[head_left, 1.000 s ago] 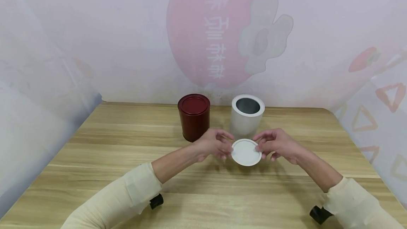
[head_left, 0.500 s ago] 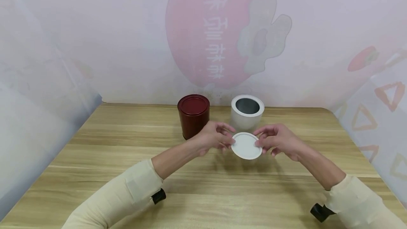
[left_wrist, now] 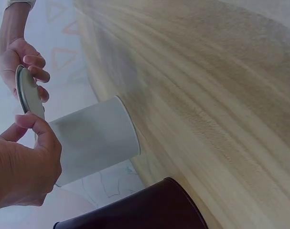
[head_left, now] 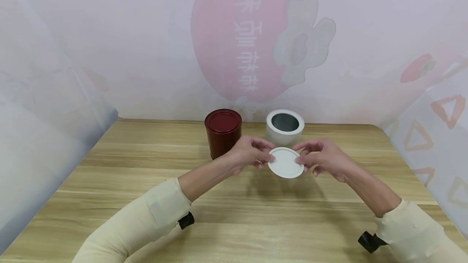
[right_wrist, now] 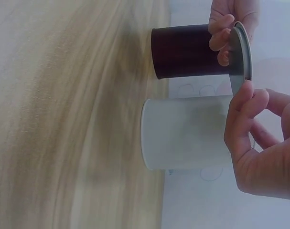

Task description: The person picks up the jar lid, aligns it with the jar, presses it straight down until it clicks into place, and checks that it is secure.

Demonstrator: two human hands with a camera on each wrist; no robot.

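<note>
A red tin (head_left: pixel 222 134) is standing at the left with its lid on. The left hand (head_left: pixel 248 156) is pinching the left edge of the white lid (head_left: pixel 285 162), fingers curled to its rim. The lid is hanging in the air, just in front of and a little above the open white tin (head_left: pixel 284 127). The right hand (head_left: pixel 321 158) is pinching its right edge likewise. By my judgement, the lid is lifted and nearly in place; seating it on the white tin is not yet done.
</note>
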